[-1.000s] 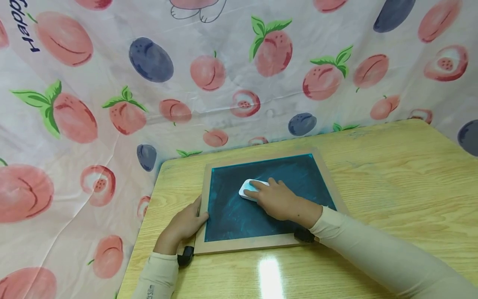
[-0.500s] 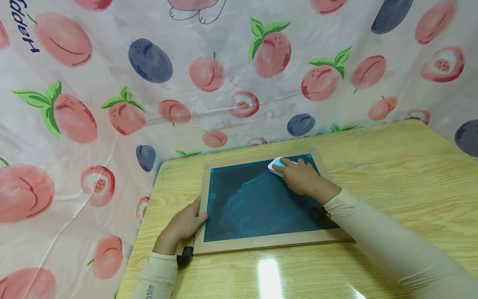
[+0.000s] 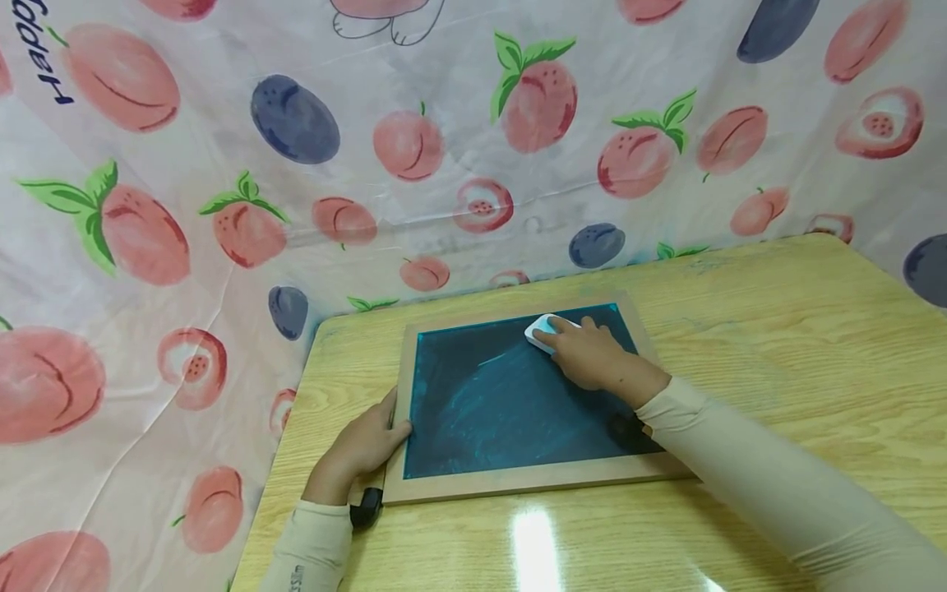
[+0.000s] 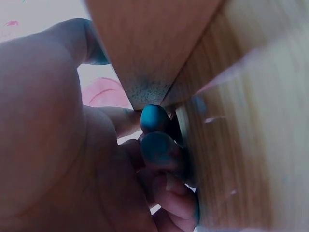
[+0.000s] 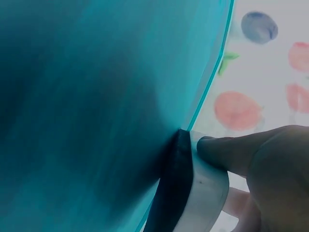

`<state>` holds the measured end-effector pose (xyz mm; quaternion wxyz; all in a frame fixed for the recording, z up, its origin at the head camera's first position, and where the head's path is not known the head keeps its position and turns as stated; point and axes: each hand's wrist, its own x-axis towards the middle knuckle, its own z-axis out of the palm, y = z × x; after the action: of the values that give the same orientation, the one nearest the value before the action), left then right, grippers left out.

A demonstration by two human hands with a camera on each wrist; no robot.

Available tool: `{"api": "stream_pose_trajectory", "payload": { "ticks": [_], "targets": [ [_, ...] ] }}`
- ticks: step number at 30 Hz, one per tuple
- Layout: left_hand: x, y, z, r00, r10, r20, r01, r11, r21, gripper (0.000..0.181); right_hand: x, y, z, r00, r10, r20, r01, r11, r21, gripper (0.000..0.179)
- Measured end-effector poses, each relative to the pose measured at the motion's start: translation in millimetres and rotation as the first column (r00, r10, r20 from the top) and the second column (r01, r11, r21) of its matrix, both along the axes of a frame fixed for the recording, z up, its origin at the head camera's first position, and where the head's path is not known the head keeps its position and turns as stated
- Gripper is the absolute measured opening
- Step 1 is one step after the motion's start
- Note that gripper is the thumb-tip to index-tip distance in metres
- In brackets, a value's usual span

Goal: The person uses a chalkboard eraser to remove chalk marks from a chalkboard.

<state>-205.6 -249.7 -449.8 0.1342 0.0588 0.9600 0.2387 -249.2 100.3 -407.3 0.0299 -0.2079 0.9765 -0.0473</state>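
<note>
A small framed chalkboard (image 3: 473,411) lies on the table with bluish chalk smears across its dark face. My left hand (image 3: 367,440) grips its left wooden frame, thumb on top. In the left wrist view, the curled fingers (image 4: 164,150) with blue-green tips meet the frame's side (image 4: 149,48) close to the tabletop. Near the board's top edge, my right hand (image 3: 588,353) holds a white chalkboard eraser (image 3: 538,330) against the surface. The right wrist view shows the eraser's dark pad (image 5: 174,183) on the board and a fingertip pressing its white body.
The board rests on a light wood-grain table (image 3: 777,395), which extends to the right. A fruit-printed cloth (image 3: 459,99) hangs behind and along the left. Each wrist carries a black camera (image 3: 367,508).
My right hand has carried the eraser from the board's middle up and right to the top edge, then slightly back left. A thin light streak now shows near the upper middle. The left hand stays put.
</note>
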Motion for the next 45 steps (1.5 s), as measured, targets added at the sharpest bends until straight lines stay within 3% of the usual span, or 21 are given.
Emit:
{"api": "stream_pose_trajectory", "payload": {
  "ticks": [7, 13, 17, 23, 29, 34, 45],
  "targets": [
    [-0.1, -0.8, -0.1, 1.0, 0.004, 0.008, -0.004, 1.0, -0.001, 0.073, 24.0, -41.8, 1.0, 0.987, 0.154, -0.032, -0.154, 0.988, 0.005, 0.047],
    [0.6, -0.8, -0.2, 1.0, 0.002, -0.012, -0.002, 1.0, 0.003, 0.072, 48.7, -77.7, -0.8, 0.949, 0.311, -0.059, -0.309, 0.95, 0.033, 0.044],
    [0.7, 0.0, -0.2, 1.0, 0.005, -0.015, -0.005, 1.0, 0.005, 0.072, 55.4, -85.6, -0.9, 0.938, 0.341, -0.071, -0.336, 0.939, 0.07, 0.045],
    [-0.3, 0.5, -0.7, 1.0, 0.004, -0.011, -0.004, 1.0, -0.004, 0.073, 44.3, -73.8, 2.0, 0.963, 0.267, -0.04, -0.265, 0.963, 0.042, 0.046],
    [0.1, 0.1, -1.0, 1.0, 0.001, -0.004, -0.001, 1.0, -0.021, 0.073, 19.0, -48.4, 2.0, 0.995, 0.1, -0.011, -0.099, 0.994, 0.044, 0.047],
    [0.7, -0.7, -1.6, 1.0, -0.001, -0.003, 0.001, 1.0, -0.026, 0.073, 3.8, -29.7, 1.6, 0.999, -0.019, 0.031, 0.018, 0.999, 0.044, 0.049],
    [2.1, -0.5, -0.4, 1.0, 0.001, 0.0, -0.001, 1.0, -0.025, 0.073, 5.9, -30.8, -3.1, 0.999, -0.034, 0.009, 0.034, 0.999, 0.025, 0.048]
  ]
}}
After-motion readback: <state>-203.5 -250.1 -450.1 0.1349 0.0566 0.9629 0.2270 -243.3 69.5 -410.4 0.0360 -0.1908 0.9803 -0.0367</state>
